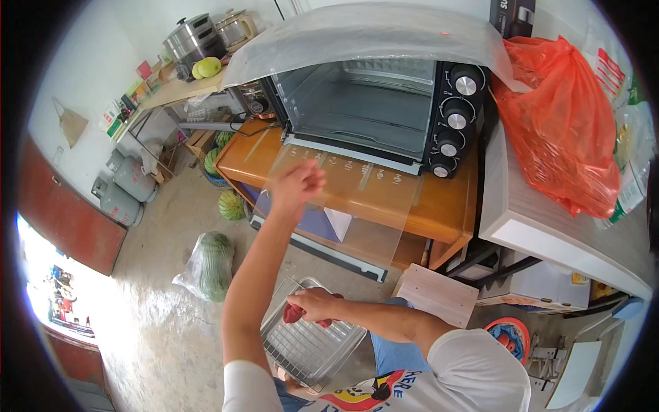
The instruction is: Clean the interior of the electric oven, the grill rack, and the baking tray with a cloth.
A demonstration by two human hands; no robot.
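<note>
Over the lowered glass door point(381, 206) of a toaster oven hangs my left hand point(298, 185), blurred, with its fingers curled and nothing visible in them. The oven point(360, 110) stands open, and no rack or tray shows inside. A dark red cloth point(293, 313) is bunched in my right hand point(315, 304), lower down and close to my body. Beneath that hand are a wire rack point(288, 350) and a shiny metal baking tray point(340, 347), overlapping by my legs. What supports them is hidden.
A wooden cabinet point(443, 206) carries the oven, which has a plastic cover point(370, 36) on top. Right of it, a red plastic bag point(561, 129) sits on a grey table. A bagged winter melon point(213, 265), a watermelon point(231, 204) and gas cylinders point(117, 201) stand on the floor at left.
</note>
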